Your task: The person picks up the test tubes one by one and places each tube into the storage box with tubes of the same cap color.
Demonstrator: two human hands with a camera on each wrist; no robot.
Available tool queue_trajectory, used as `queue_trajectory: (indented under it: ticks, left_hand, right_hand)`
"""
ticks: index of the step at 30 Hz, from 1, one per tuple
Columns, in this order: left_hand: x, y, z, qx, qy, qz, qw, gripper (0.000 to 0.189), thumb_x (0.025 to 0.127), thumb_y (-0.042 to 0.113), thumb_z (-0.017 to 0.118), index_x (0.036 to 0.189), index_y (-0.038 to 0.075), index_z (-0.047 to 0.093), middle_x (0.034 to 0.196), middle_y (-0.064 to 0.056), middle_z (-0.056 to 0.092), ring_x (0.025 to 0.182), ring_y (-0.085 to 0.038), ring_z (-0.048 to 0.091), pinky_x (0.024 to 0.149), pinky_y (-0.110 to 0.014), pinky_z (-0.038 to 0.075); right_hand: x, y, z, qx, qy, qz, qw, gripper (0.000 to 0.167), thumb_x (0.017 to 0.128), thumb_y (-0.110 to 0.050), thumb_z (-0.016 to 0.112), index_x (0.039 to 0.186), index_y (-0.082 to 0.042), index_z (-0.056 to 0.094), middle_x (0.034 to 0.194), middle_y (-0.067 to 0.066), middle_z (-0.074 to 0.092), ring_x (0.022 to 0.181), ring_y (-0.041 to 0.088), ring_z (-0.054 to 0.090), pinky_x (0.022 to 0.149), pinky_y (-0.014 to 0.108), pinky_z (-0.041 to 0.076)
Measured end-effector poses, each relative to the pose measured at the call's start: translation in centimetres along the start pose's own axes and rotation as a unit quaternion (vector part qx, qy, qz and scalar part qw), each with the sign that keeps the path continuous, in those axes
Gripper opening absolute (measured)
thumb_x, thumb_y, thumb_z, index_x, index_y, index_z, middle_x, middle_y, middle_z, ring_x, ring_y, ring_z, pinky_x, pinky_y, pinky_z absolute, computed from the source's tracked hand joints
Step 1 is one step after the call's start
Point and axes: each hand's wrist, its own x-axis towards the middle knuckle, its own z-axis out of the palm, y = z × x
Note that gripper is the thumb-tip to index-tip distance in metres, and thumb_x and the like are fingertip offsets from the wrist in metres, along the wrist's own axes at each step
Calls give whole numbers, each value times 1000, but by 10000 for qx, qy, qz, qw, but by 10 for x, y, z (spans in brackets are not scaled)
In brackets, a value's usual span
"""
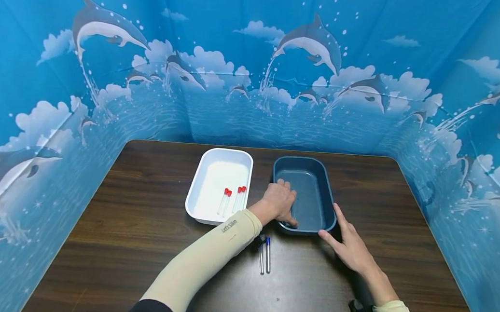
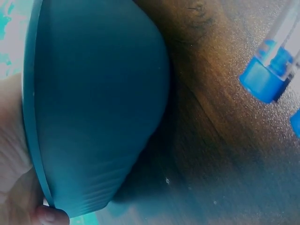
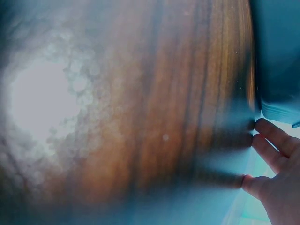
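My left hand reaches across to the left rim of a dark blue tray and grips it, thumb inside. In the left wrist view, a fingertip hooks over the rim beside the tray's outer wall. At the tray's near right corner, my right hand touches the side with thumb and fingers extended. Just in front of the tray, blue-capped test tubes lie on the table, partly hidden by my left wrist. One blue cap shows close up in the left wrist view.
Left of the dark blue tray stands a white tray holding several red-capped test tubes. Both stand on a dark wooden table. A blue dolphin-print curtain hangs behind and along the sides.
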Motion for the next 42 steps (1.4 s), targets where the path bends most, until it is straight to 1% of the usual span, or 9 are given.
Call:
queue_trajectory:
  ticks: [7,13,17,21,25,30,34,38,42]
  left_hand:
    - [-2,0,-1,-95,3,-15,10000,104,63,92,55,138,19,53,117,-8,55,99,-22,48,73,-37,51]
    - [-2,-2,2,-244,131,38,9996,106,63,92,55,139,18,52,115,-8,54,97,-21,48,72,-36,51]
    - [-2,-4,4,-422,227,93,9988,102,66,91,53,137,18,51,116,-9,53,97,-21,48,72,-34,52]
    - [-5,-5,4,-598,343,119,9976,98,71,89,49,140,19,50,125,-10,51,104,-23,47,77,-36,52]
    - [-14,-9,2,-868,612,202,9941,97,75,86,49,145,19,46,137,-12,46,114,-25,42,87,-43,49]
    - [-36,-19,3,-1231,1207,233,9848,97,78,85,46,149,20,40,139,-11,43,116,-25,39,85,-43,46]
    - [-67,-25,6,-1529,1675,152,9738,96,80,85,40,150,19,39,136,-10,44,112,-24,40,82,-40,45]
    - [-102,-24,16,-1763,1849,-13,9668,93,82,81,44,148,15,41,128,-10,49,102,-22,43,73,-36,45]
    - [-131,-14,30,-1857,1851,22,9650,89,83,76,53,143,11,47,113,-7,51,91,-20,44,64,-32,44]
  right_hand:
    - [1,-1,0,0,20,-25,10000,87,96,-56,54,159,-31,-1,156,26,24,131,48,36,91,72,35]
    - [0,0,0,-10,38,-49,10000,86,96,-56,54,158,-33,-1,156,26,24,131,48,36,91,71,36]
    - [0,0,1,-10,45,-63,10000,86,96,-56,54,159,-31,0,156,26,24,131,48,36,91,72,35]
    - [1,0,2,17,28,-43,10000,87,96,-56,54,158,-32,-1,156,26,24,131,49,36,92,72,35]
    - [1,0,1,-3,11,-4,10000,87,95,-57,54,157,-37,-4,156,26,23,131,49,35,92,73,35]
    - [1,0,2,40,-10,22,10000,87,96,-56,54,156,-39,-5,156,26,23,131,49,35,91,73,34]
    - [1,0,4,42,-7,46,10000,87,95,-56,55,156,-38,-5,156,26,23,131,49,35,92,73,35]
    - [1,-1,4,24,-36,13,10000,88,95,-57,55,156,-38,-5,157,25,22,132,48,34,93,72,34]
    - [2,-1,2,22,10,-26,10000,88,95,-54,56,158,-35,-3,157,24,22,133,48,33,92,73,33]
